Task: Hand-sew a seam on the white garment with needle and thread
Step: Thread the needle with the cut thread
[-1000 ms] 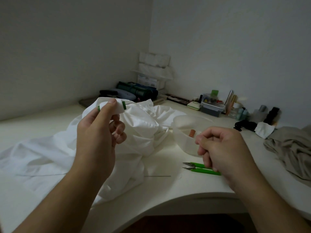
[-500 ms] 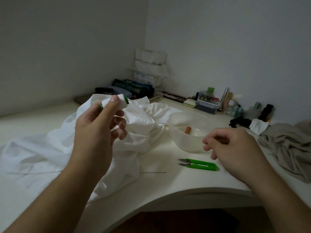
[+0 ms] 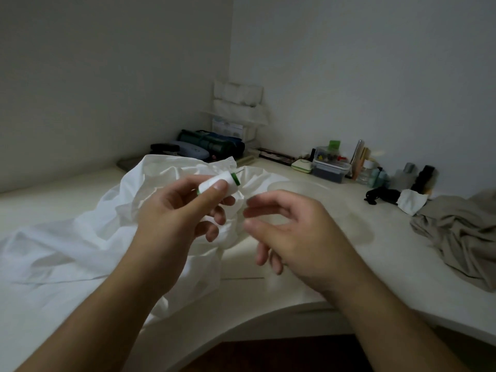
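Scanning from the left, we noted these:

Garment: the white garment (image 3: 80, 248) lay crumpled on the left of the table (image 3: 308, 275), heaped highest behind our hands.

Left hand: our left hand (image 3: 171, 224) was raised over the garment and gripped the spool (image 3: 218, 185), thumb across its front, fingers curled behind it.

Spool: it was wound in white thread with green rims and was tilted, its right end higher.

Thread: we could not make out any loose strand between our hands.

Needle: a thin dark line (image 3: 248, 278) lay flat on the table just in front of the garment, between our forearms; we could not tell for sure that it was the needle.

Right hand: our right hand (image 3: 298, 234) hung just beside the spool, apart from it, thumb and forefinger spread with a gap between them, the other fingers loosely bent, holding nothing.

Bowl: a pale bowl (image 3: 316, 187) stood behind the right hand, partly hidden by it.

Far edge: small boxes and bottles (image 3: 331, 167) stood along the wall.

Right edge: a grey cloth (image 3: 456, 237) lay bunched on the table, well apart from the garment.
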Motion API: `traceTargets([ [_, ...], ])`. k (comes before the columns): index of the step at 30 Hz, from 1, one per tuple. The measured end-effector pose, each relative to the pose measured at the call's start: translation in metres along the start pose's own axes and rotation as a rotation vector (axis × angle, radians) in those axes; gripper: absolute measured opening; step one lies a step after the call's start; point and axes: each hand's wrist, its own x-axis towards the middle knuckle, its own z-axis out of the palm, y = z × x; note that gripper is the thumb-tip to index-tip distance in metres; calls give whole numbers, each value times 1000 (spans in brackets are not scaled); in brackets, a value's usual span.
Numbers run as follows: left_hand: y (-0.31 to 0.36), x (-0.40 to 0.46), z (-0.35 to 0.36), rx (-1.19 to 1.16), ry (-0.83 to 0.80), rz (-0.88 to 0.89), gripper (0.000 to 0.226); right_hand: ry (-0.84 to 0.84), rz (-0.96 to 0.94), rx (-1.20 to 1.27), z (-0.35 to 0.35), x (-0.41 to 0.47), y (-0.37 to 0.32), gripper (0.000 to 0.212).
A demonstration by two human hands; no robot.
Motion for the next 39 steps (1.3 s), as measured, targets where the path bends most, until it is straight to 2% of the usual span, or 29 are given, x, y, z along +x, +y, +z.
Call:
traceTargets([
  [2, 0, -1, 1, 39, -20, 9, 38, -30, 17, -1, 16, 6, -6, 31],
  [4, 0, -2, 2, 78, -20, 20, 35, -31, 38, -8, 27, 11, -10, 26],
  [8, 1, -2, 2, 129, 6, 20, 36, 10, 59, 1, 31, 17, -4, 4],
  [12, 2, 0, 2, 142, 44, -13, 38, 69, 41, 44, 21, 15, 2, 10],
  [16, 0, 1, 0, 114, 47, -40, 35, 167, 13, 249, 5, 16, 0, 10],
  [19, -1, 4, -2, 45, 60, -55, 38, 241, -2, 301, -7, 17, 0, 11],
  [23, 0, 6, -4, -39, 88, -53, 33, 307, 10, 252, -18, 16, 4, 13],
  [29, 2, 9, -8, -132, 258, -29, 33, 380, 66, 179, -26, 11, 17, 18],
  [31, 2, 9, -8, -147, 297, -12, 27, 384, 81, 153, -29, 9, 21, 17],
  [35, 3, 10, -8, -187, 322, 28, 20, 318, 122, 76, -34, 3, 27, 17],
  [39, 2, 9, -8, -182, 292, 40, 17, 227, 100, -121, -40, -1, 31, 27],
])
